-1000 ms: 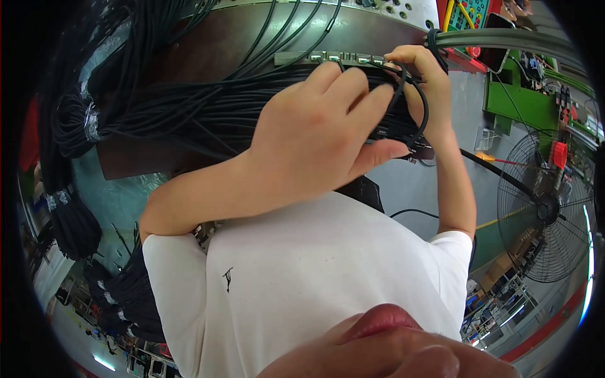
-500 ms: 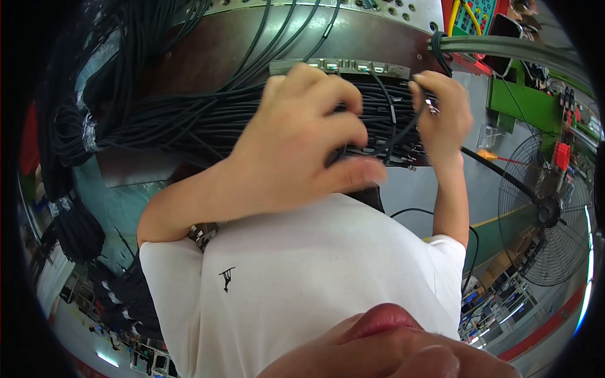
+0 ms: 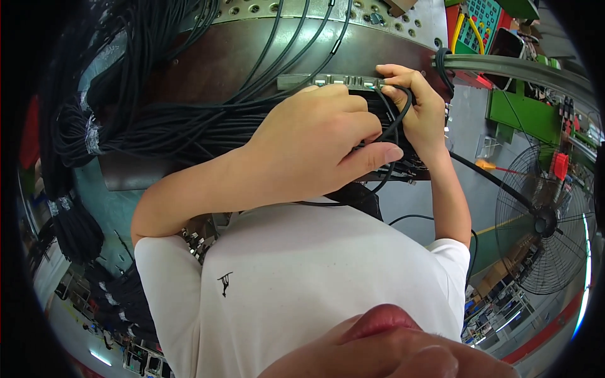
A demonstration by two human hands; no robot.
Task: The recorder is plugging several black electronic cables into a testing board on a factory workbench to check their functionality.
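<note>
A long metal connector fixture (image 3: pixel 293 82) with a row of slots lies across the dark brown work surface. Over the cables just in front of it my left hand (image 3: pixel 321 140) is curled, knuckles up, with its thumb stretched to the right. A black cable (image 3: pixel 399 121) runs in under its fingers, whose tips are hidden. My right hand (image 3: pixel 421 110) pinches the same cable close to the fixture's right end; the cable's tip is hidden by the fingers. Beneath both hands lies a thick bundle of black cables (image 3: pixel 189 132).
More black cables (image 3: pixel 142 38) hang at the left, bound with clear wrap. A perforated metal plate (image 3: pixel 413 25) lies at the back. To the right are a grey curved bar (image 3: pixel 504 63), a green machine part (image 3: pixel 523 110) and a caged fan (image 3: pixel 542 220).
My right hand has moved left and inward to the fixture, bringing the cable with it. My left hand has shifted slightly right and its fingers have curled more.
</note>
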